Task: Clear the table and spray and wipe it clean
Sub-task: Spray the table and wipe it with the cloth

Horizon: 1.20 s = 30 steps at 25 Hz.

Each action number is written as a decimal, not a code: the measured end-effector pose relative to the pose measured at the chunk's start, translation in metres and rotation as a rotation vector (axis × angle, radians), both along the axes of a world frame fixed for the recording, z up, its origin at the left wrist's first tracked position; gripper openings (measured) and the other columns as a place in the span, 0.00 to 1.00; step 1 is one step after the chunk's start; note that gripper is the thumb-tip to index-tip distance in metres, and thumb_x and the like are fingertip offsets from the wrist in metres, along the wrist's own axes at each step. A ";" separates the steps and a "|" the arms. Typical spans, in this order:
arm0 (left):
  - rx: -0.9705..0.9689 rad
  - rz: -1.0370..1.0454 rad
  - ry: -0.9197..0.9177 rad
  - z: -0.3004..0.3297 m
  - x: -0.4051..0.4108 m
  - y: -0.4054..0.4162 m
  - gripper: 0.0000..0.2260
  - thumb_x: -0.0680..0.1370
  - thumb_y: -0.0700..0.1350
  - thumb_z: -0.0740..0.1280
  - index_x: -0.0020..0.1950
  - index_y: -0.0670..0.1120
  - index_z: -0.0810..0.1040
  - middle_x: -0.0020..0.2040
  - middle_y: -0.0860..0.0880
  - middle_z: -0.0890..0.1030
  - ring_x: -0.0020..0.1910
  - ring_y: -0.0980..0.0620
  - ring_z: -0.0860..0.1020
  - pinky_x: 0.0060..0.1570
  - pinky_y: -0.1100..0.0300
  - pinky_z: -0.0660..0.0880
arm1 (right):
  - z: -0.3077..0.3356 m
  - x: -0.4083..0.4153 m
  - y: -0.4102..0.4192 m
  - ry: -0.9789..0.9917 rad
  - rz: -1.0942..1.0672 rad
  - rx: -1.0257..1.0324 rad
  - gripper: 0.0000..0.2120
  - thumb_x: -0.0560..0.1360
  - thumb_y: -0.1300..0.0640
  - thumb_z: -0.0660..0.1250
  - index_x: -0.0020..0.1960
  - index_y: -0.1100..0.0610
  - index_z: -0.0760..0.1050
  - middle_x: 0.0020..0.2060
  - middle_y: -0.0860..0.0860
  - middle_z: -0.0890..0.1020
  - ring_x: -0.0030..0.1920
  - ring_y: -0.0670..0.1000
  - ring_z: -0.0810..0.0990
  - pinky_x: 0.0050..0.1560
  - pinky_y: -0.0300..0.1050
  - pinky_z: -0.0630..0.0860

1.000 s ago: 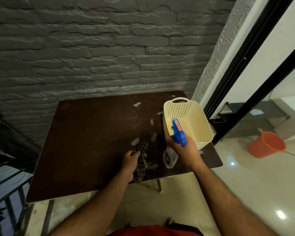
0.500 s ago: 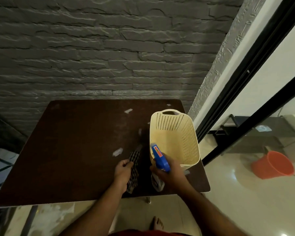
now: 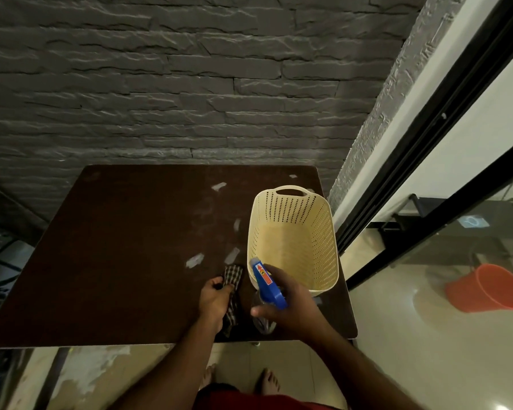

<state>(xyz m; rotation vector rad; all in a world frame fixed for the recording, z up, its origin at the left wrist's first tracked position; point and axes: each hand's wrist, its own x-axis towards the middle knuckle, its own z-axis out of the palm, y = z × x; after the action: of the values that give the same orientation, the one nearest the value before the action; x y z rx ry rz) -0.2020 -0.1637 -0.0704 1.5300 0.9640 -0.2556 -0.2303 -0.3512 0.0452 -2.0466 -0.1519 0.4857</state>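
Observation:
A dark brown table (image 3: 125, 261) stands against a grey brick wall, with several pale scraps (image 3: 195, 259) scattered on its right half. An empty cream perforated basket (image 3: 293, 220) stands at the table's right side. My right hand (image 3: 290, 303) grips a clear spray bottle with a blue trigger head (image 3: 267, 284), just in front of the basket, nozzle pointing away over the table. My left hand (image 3: 215, 300) holds a checked cloth (image 3: 233, 287) down on the table near the front edge, left of the bottle.
An orange bucket (image 3: 486, 287) lies tilted on the tiled floor at the right. A black-framed glass door (image 3: 427, 161) runs along the table's right side. Dark railings (image 3: 0, 261) are at the left. My bare feet (image 3: 268, 383) show below the table edge.
The view has tilted down and shifted, so the table sits more centred. Both hands keep their grips; the spray bottle has risen slightly toward the basket's front.

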 end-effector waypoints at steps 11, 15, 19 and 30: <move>0.283 -0.317 0.114 -0.004 0.014 -0.013 0.26 0.72 0.43 0.73 0.69 0.47 0.70 0.62 0.43 0.77 0.59 0.43 0.76 0.57 0.50 0.74 | 0.018 0.040 -0.041 0.029 0.069 -0.190 0.33 0.73 0.60 0.72 0.73 0.45 0.64 0.66 0.48 0.73 0.64 0.45 0.73 0.59 0.47 0.79; 0.314 -0.353 0.120 0.008 0.021 -0.014 0.21 0.74 0.49 0.71 0.65 0.48 0.73 0.60 0.46 0.78 0.55 0.47 0.77 0.52 0.53 0.75 | 0.008 0.045 -0.045 -0.094 -0.131 -0.249 0.25 0.74 0.59 0.70 0.69 0.48 0.70 0.61 0.48 0.77 0.59 0.44 0.76 0.57 0.42 0.77; 0.324 -0.308 -0.067 0.035 0.044 -0.016 0.12 0.77 0.52 0.66 0.59 0.49 0.77 0.56 0.47 0.81 0.53 0.48 0.78 0.53 0.54 0.75 | -0.004 0.056 -0.060 -0.259 -0.331 -0.370 0.21 0.74 0.56 0.71 0.66 0.50 0.73 0.63 0.50 0.76 0.60 0.49 0.75 0.57 0.45 0.76; 0.209 -0.450 -0.151 0.065 0.095 -0.045 0.32 0.75 0.55 0.67 0.76 0.51 0.59 0.65 0.47 0.76 0.61 0.45 0.77 0.61 0.47 0.74 | -0.030 0.088 -0.087 -0.091 -0.338 -0.479 0.40 0.73 0.61 0.69 0.79 0.50 0.51 0.74 0.57 0.66 0.65 0.59 0.74 0.59 0.57 0.78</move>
<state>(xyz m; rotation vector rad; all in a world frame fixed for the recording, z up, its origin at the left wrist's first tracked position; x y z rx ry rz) -0.1074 -0.2088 -0.0054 1.9238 0.5307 -0.3593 -0.1420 -0.4383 0.0156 -2.4985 0.2797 0.2285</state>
